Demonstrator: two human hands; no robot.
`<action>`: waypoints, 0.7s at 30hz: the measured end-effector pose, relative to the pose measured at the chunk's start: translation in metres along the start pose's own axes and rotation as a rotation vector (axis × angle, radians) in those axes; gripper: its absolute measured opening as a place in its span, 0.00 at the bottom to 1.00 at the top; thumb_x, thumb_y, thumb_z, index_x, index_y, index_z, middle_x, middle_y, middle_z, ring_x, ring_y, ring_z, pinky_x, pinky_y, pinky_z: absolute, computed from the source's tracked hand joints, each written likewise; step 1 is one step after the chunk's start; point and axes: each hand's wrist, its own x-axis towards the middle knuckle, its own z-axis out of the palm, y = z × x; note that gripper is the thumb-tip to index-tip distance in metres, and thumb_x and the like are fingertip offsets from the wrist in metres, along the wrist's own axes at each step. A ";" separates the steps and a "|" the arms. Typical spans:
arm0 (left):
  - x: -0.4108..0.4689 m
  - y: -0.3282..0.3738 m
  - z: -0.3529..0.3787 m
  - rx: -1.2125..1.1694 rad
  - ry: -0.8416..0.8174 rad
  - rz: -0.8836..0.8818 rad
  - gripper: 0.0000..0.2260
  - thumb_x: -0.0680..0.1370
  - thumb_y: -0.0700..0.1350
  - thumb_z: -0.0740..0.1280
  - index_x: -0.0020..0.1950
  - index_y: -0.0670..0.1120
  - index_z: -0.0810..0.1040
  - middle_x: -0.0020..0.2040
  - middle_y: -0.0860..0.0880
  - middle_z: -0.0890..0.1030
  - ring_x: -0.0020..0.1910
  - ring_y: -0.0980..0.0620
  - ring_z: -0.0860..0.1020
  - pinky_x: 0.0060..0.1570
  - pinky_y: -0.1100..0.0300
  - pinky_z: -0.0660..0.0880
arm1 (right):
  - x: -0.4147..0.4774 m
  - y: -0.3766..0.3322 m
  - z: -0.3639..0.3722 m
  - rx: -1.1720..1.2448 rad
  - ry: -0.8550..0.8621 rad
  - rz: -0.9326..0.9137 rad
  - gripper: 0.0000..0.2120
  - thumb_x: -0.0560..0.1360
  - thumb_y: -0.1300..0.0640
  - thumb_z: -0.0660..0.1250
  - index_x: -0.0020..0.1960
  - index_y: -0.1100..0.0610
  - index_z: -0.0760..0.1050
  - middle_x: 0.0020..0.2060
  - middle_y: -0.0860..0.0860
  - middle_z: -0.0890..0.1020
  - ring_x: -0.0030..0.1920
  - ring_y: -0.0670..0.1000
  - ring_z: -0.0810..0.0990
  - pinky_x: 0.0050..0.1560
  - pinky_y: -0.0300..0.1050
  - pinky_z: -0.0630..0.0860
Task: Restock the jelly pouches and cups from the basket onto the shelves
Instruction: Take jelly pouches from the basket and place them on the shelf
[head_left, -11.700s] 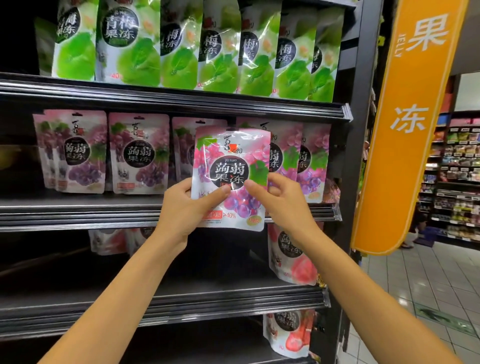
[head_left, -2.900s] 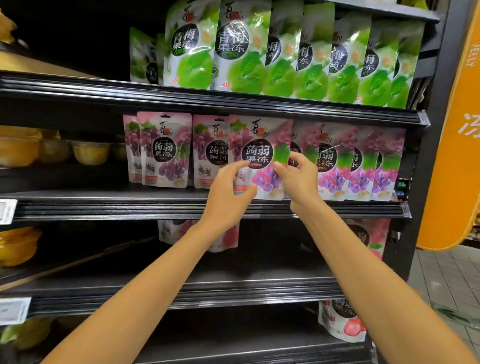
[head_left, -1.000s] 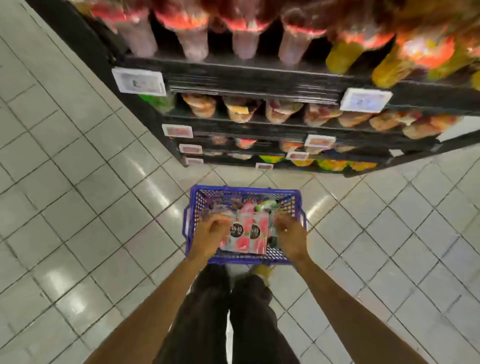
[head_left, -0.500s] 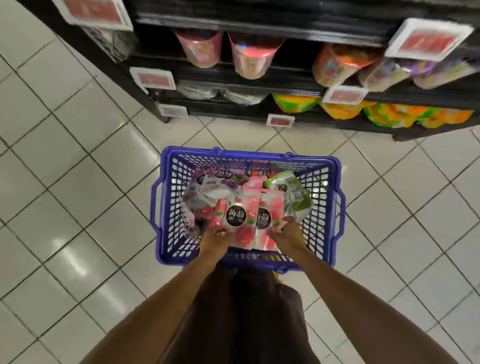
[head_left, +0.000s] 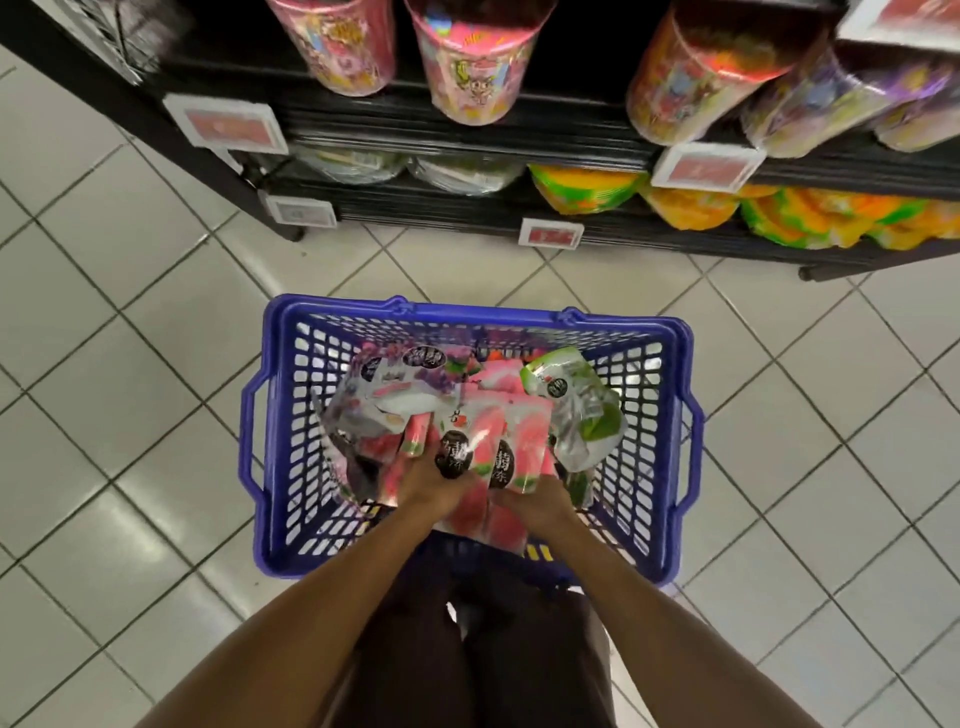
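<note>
— On the tiled floor (head_left: 130, 364), what stands in front of the person?
— The blue basket (head_left: 291, 415) stands there, just ahead of the dark trousers (head_left: 467, 649). At twelve o'clock from it rise the black shelves (head_left: 467, 140), with pink tubs (head_left: 472, 57) above and orange-green packs (head_left: 582, 187) lower down.
— And the hands?
— Both are inside the basket. The left hand (head_left: 431, 486) curls round the nine o'clock edge of a bunch of pink jelly pouches (head_left: 498, 431). The right hand (head_left: 540, 501) grips the same bunch at its five o'clock corner. Neither hand is spread wide.
— How many pouches are in the bunch?
— At least two black round labels show side by side; beyond that nobody can tell.
— What else lies in the basket?
— A green pouch (head_left: 576, 395) leans at two o'clock from the bunch, touching it. A purple pouch (head_left: 410, 364) lies at eleven o'clock, partly under other packets.
— Any labels on the shelves?
— Red price tags (head_left: 226, 124) hang on the shelf edges, too blurred to read.
</note>
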 end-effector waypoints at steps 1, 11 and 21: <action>-0.005 0.002 -0.002 -0.040 -0.013 0.007 0.36 0.71 0.54 0.75 0.76 0.49 0.66 0.66 0.47 0.78 0.64 0.47 0.77 0.62 0.59 0.74 | -0.005 0.000 -0.002 0.123 -0.021 -0.022 0.11 0.66 0.54 0.79 0.42 0.53 0.77 0.38 0.50 0.83 0.43 0.52 0.82 0.39 0.42 0.78; -0.108 0.035 -0.052 -0.515 -0.080 0.186 0.23 0.66 0.35 0.78 0.55 0.45 0.74 0.62 0.41 0.76 0.59 0.42 0.79 0.57 0.45 0.78 | -0.108 -0.009 -0.065 0.708 -0.342 -0.058 0.11 0.68 0.64 0.76 0.51 0.61 0.82 0.46 0.58 0.86 0.44 0.56 0.86 0.43 0.48 0.82; -0.293 0.123 -0.142 -0.608 -0.134 0.362 0.35 0.57 0.54 0.82 0.61 0.51 0.76 0.52 0.51 0.85 0.57 0.48 0.82 0.57 0.52 0.78 | -0.301 -0.079 -0.156 0.819 -0.263 -0.320 0.22 0.68 0.63 0.74 0.62 0.58 0.78 0.55 0.58 0.84 0.57 0.59 0.82 0.54 0.51 0.80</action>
